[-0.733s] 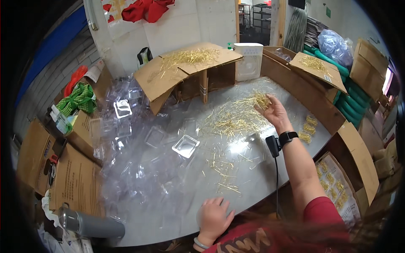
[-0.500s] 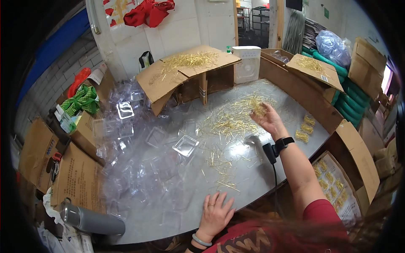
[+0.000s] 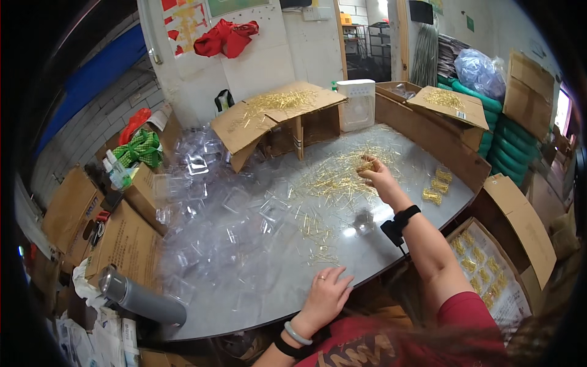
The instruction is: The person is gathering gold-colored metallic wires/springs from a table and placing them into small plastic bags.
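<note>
A loose heap of thin gold-coloured pins [image 3: 333,177] is spread over the grey table [image 3: 293,284]. At the heap's right side, my right hand [image 3: 380,179] has its fingers curled together on some of these pins; how many is too small to tell. My left hand [image 3: 326,295] rests by the table's near edge with its fingers stretched out and nothing in them. Just beyond it is a thinner scatter of pins [image 3: 318,235]. Three small gold bundles [image 3: 439,186] lie in a row right of the heap.
Clear plastic boxes [image 3: 211,244] crowd the table's left half, beside a grey bottle [image 3: 143,300]. A cardboard stand [image 3: 244,131] bearing more pins is at the back. Cardboard walls [image 3: 428,131] edge the right side. A box with gold bundles [image 3: 483,266] stands lower right.
My right hand has turned and its fingers have closed down onto the pins. My left hand has shifted a little right, its fingers less spread. The whole view has tilted slightly.
</note>
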Tool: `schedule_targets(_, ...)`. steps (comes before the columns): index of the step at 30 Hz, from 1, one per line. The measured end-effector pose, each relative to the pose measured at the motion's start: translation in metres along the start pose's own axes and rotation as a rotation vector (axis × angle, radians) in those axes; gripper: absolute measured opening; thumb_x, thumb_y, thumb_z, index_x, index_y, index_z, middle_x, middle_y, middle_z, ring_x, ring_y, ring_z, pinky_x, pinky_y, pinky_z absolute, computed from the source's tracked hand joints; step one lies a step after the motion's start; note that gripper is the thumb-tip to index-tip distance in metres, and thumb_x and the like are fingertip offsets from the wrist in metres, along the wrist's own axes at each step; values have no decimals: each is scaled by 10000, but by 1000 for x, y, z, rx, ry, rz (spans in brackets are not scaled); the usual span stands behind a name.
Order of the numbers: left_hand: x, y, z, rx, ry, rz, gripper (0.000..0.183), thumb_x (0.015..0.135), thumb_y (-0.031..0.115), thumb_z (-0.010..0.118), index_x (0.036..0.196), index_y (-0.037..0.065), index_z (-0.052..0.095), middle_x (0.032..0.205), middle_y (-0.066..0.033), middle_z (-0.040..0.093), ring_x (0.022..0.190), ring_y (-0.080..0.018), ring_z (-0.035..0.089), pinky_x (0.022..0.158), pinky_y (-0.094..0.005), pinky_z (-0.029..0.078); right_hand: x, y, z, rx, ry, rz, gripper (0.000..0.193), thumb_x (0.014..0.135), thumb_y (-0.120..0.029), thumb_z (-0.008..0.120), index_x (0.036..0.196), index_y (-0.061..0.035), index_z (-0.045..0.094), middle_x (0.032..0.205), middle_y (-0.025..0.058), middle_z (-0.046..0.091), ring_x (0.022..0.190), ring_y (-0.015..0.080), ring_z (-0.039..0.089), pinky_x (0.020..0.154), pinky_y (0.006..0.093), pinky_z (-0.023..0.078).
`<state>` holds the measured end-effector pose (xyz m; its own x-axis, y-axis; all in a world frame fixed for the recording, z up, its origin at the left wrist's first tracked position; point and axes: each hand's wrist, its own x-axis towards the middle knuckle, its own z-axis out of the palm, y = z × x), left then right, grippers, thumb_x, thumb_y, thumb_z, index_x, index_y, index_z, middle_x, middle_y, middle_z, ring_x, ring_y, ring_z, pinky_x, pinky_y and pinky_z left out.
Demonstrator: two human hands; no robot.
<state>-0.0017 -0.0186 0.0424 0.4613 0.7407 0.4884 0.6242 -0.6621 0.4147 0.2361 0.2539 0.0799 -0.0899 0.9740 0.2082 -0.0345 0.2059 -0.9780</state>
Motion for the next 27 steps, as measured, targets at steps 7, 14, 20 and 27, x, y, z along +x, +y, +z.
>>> schedule_targets(7,67,-38,-45,-429,13,-467,298,963,123,596,1225,-14,632,1312,-202,607,1162,-314,593,992,-434,496,14,-25,29,-446,-24,-166,416,791,-178,730,1180,-33,690,1073,171,718,937,287,709,850,370,551)
schedule_targets(14,136,-111,-1,-1679,239,-903,758,1054,383,488,1556,-18,85,1594,-323,90,1460,-526,175,1108,-660,372,17,-14,61,-473,-77,-151,301,797,-256,733,1008,-43,739,990,148,744,908,236,703,835,355,544)
schedule_targets(20,164,-147,7,-1871,421,-900,600,1054,381,486,1473,5,281,1440,-299,362,1325,-467,411,1083,-646,417,2,-34,84,-379,-367,12,392,873,-228,719,1188,3,686,1140,104,678,963,187,656,770,357,569)
schedule_targets(27,186,-151,-36,-1624,438,-727,262,1054,257,513,1287,141,540,1186,-96,610,1090,-276,609,935,-536,531,8,-56,84,-690,-193,-483,588,784,-279,783,1295,-48,607,1281,186,591,1105,338,616,918,402,535)
